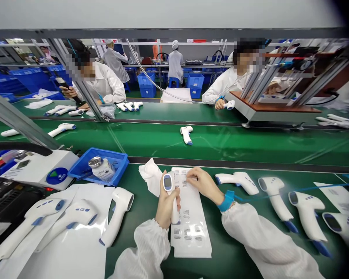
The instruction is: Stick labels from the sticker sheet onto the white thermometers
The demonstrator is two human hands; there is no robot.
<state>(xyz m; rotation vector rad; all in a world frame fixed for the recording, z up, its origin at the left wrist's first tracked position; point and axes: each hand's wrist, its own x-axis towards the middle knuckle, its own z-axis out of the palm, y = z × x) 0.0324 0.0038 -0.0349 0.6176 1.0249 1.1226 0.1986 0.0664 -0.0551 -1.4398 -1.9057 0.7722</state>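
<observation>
My left hand (166, 204) is wrapped round the handle of a white infrared thermometer (169, 186), held upright with its blue-rimmed screen facing me. My right hand (203, 184) pinches at the top of a white label sheet (190, 221) that lies on the green mat between my arms; what the fingertips hold is too small to make out. A blue wrist strap (227, 200) circles my right wrist. A crumpled white cloth (150, 176) lies just left of the thermometer.
Several white thermometers lie right of me (279, 199) and left of me on white paper (75, 217). A blue tray (100, 166) holds a small bottle. A lone thermometer (186, 134) rides the green conveyor. Two people in white coats work across the belt.
</observation>
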